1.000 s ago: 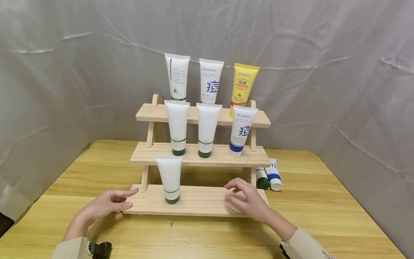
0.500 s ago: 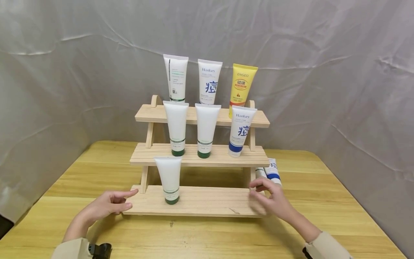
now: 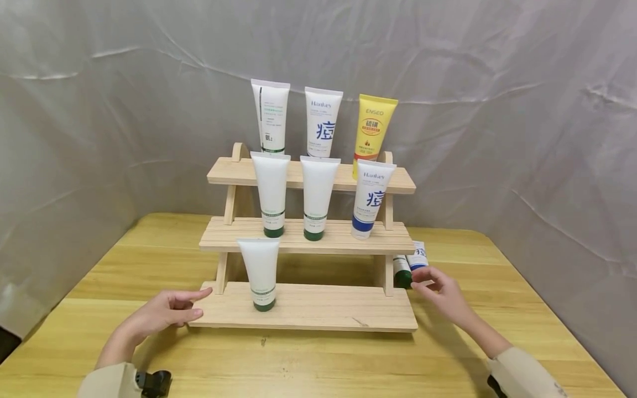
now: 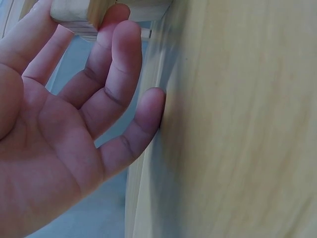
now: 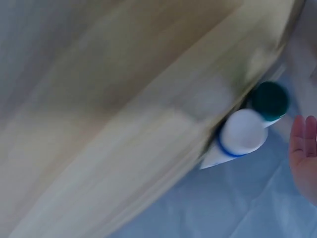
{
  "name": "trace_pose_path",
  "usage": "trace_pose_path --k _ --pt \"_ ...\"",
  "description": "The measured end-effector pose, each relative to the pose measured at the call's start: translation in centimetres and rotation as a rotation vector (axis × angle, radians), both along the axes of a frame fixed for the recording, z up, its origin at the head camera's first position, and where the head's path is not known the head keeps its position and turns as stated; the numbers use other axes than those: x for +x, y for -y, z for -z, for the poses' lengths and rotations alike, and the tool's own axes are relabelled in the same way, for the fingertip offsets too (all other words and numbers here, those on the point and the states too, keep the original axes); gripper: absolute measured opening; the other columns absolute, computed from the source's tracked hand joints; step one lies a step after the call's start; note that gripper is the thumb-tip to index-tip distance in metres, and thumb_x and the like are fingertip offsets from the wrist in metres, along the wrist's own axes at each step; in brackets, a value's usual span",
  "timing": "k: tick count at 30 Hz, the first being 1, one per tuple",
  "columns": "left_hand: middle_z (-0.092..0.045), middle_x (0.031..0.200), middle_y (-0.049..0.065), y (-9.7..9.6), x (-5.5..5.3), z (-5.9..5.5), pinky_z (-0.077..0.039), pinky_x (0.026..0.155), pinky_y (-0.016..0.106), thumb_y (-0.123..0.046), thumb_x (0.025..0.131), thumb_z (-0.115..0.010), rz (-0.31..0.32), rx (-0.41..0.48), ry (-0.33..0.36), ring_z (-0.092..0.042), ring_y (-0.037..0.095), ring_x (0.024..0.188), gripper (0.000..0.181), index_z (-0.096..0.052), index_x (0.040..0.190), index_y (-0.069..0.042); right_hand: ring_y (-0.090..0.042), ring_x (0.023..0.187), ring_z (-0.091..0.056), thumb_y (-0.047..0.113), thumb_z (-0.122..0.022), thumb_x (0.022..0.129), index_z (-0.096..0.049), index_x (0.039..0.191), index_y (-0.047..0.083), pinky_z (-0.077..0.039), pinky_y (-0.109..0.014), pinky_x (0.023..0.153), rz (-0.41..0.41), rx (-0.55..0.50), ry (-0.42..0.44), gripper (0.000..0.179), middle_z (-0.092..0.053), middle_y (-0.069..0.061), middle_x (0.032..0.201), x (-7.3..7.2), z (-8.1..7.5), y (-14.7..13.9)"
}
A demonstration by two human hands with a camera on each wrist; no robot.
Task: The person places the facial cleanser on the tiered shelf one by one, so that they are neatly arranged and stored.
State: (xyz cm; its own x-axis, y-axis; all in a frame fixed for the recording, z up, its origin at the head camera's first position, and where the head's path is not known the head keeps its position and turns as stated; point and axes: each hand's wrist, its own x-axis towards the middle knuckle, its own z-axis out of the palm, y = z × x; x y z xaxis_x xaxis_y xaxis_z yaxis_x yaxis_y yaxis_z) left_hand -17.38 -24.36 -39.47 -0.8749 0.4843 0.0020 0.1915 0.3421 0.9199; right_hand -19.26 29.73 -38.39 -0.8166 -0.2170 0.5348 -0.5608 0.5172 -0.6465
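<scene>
A three-tier wooden display shelf (image 3: 308, 323) stands on the table. At the left end of its lowest board, my left hand (image 3: 161, 312) holds the board between thumb and fingers; in the left wrist view the fingers (image 4: 126, 54) bend against the board end (image 4: 74, 15). Two tubes lie on the table beyond the shelf's right side: one with a green cap (image 3: 402, 278), one white with blue print (image 3: 419, 254). My right hand (image 3: 445, 296) is beside them, fingers loosely bent, holding nothing. The right wrist view shows it apart from the green cap (image 5: 270, 100) and white cap (image 5: 243, 131).
One white tube (image 3: 260, 276) stands on the lowest board. On the middle board (image 3: 234, 235) are two white green-capped tubes (image 3: 317, 199) and a blue-banded tube (image 3: 370, 199). The top board carries two white tubes (image 3: 322, 121) and a yellow tube (image 3: 373, 130). Grey cloth (image 3: 149, 110) hangs behind.
My right hand has moved right, from over the lowest board to the lying tubes beside the shelf. My left hand stays at the board's left end.
</scene>
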Motion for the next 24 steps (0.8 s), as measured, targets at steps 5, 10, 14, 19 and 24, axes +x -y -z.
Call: trace_pose_path --k 5,10,14,19,24 --pt "-0.05 0.076 0.003 -0.1 0.0 0.0 -0.04 0.049 0.025 -0.013 0.087 -0.058 -0.002 -0.004 -0.002 -0.04 0.01 0.055 0.049 -0.04 0.126 0.011 -0.001 0.078 -0.052 -0.004 -0.062 0.08 -0.058 0.099 -0.007 -0.046 -0.021 0.06 0.093 0.033 0.052 0.019 -0.06 -0.016 0.089 -1.1 0.6 -1.9" --pt "-0.046 0.069 -0.001 0.0 0.1 0.0 -0.039 0.049 0.025 -0.012 0.087 -0.058 0.004 -0.002 -0.016 -0.04 0.009 0.055 0.049 -0.04 0.126 0.012 -0.002 0.079 -0.051 0.003 -0.062 0.083 -0.057 0.101 -0.007 -0.046 -0.021 0.061 0.154 0.075 0.105 0.021 -0.059 -0.018 0.092 -2.1 0.7 -3.0" --pt "-0.045 0.067 -0.003 0.0 0.2 0.2 -0.04 0.05 0.025 -0.012 0.087 -0.058 0.003 -0.001 -0.013 -0.04 0.008 0.056 0.048 -0.041 0.125 0.011 -0.011 0.082 -0.052 0.005 -0.062 0.083 -0.058 0.102 -0.008 -0.045 -0.022 0.062 0.17 0.104 0.134 0.023 -0.058 -0.02 0.094 -2.8 0.5 -3.5" --pt "-0.047 0.07 -0.001 0.0 0.1 0.3 -0.04 0.05 0.025 -0.013 0.087 -0.058 0.002 -0.006 -0.009 -0.041 0.008 0.056 0.049 -0.04 0.126 0.011 -0.028 0.09 -0.051 0.01 -0.059 0.086 -0.055 0.109 -0.009 -0.044 -0.031 0.074 0.183 0.13 0.207 0.03 -0.054 -0.024 0.104 -3.7 0.2 -3.9" --pt "-0.048 0.068 -0.002 -0.1 0.1 0.1 -0.04 0.05 0.025 -0.012 0.087 -0.058 0.009 -0.004 -0.02 -0.042 0.009 0.056 0.049 -0.04 0.126 0.012 -0.041 0.099 -0.047 0.02 -0.057 0.089 -0.048 0.119 -0.008 -0.041 -0.049 0.081 0.182 0.139 0.336 0.042 -0.047 -0.03 0.113 -4.6 0.1 -4.3"
